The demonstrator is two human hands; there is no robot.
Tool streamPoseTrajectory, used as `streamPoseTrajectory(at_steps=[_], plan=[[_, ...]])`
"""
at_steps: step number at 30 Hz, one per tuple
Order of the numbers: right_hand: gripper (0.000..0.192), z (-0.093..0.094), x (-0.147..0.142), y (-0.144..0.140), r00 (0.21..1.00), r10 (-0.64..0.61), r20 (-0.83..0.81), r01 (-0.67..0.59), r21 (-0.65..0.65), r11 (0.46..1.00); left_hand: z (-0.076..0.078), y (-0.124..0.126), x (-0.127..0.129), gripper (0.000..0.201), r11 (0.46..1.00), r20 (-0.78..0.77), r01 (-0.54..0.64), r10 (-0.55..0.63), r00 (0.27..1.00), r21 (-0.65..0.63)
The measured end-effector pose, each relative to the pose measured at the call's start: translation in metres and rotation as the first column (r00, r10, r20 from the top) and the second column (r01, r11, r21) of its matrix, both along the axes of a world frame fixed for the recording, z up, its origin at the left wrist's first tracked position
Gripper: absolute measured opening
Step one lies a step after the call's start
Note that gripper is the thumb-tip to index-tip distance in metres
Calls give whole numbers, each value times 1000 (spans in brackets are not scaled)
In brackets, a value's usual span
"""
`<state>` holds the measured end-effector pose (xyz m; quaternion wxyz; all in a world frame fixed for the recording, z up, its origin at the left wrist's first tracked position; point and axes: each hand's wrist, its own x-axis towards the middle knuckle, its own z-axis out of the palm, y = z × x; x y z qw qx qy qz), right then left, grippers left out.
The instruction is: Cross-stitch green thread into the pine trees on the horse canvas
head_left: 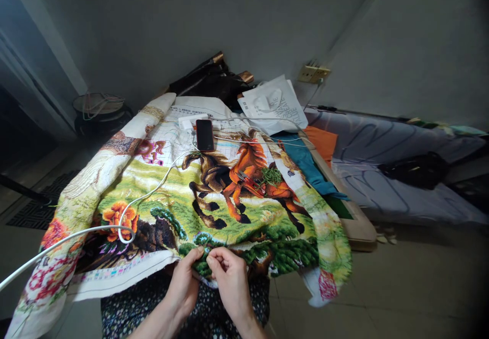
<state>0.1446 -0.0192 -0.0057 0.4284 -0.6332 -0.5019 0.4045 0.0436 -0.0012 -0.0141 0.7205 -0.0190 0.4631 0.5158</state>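
Observation:
A large embroidered cloth [164, 176] with horses and flowers lies over the table, its near edge hanging above a dark patterned garment on my lap. My left hand [185, 280] grips the near edge, thumb on top and fingers underneath. Just beside it, my right hand [231, 278] pinches thumb and forefinger together at the green stitched part; whatever is between those fingertips is too small to see. Farther up the cloth, red-handled scissors [252, 184] lie next to a bundle of green thread [272, 176].
A phone [205, 135] rests on the cloth near a white charger [187, 124]. A white cable [153, 189] loops across the left side. Behind stand a white paper bag [267, 107] and dark bags. Teal fabric [305, 163] covers the table's right side, near a sheet-covered seat [367, 186].

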Motion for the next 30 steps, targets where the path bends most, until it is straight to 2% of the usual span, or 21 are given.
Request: streamPoseTrajectory(at_steps=[5, 15, 25, 30], plan=[[15, -2, 1, -3, 999, 8, 42, -10, 46, 999, -1, 0, -1, 12, 1000, 11, 7, -7, 1000, 9], [16, 2, 2, 2, 1000, -4, 5, 3, 59, 998, 2, 1, -1, 8, 1000, 21, 31, -31, 999, 4], [13, 5, 3, 6, 984, -19, -179, 1, -101, 995, -4, -3, 2, 15, 1000, -22, -19, 19, 1000, 19], [12, 6, -1, 10, 969, -87, -229, 50, -163, 985, -3, -4, 3, 20, 998, -68, -4, 8, 998, 57]])
